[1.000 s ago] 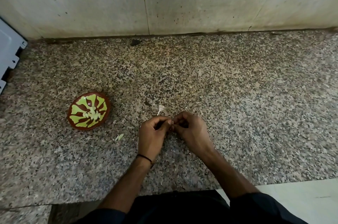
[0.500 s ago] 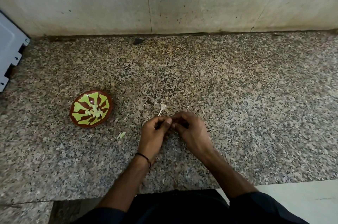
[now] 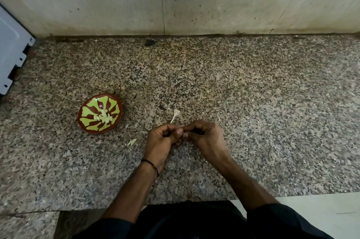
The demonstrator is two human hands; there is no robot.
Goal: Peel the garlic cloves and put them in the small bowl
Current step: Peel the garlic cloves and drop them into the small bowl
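The counter (image 3: pixel 253 102) is speckled granite, grey and brown and finely grained; behind it rises a pale, smooth wall (image 3: pixel 214 4) with a thin vertical seam and dark flecks. At the left stands the small bowl (image 3: pixel 85 121), round and glossy, reddish-brown with yellow-green petal shapes fanning out from its middle; several peeled cloves (image 3: pixel 103 117), pale and smooth, lie heaped at its centre. Near the middle, to the right of the bowl, the person's left hand (image 3: pixel 163 141) and right hand (image 3: pixel 206 137) meet above the counter, fingers of both curled and tips pressed together; they pinch a garlic clove (image 3: pixel 183 133), of which only a pale sliver shows between the thumbs. Just beyond the hands lies a dry, papery stalk (image 3: pixel 175 115); two pale peel scraps (image 3: pixel 132 142) lie between bowl and left hand. A thin black thread (image 3: pixel 151 163) circles the left wrist.
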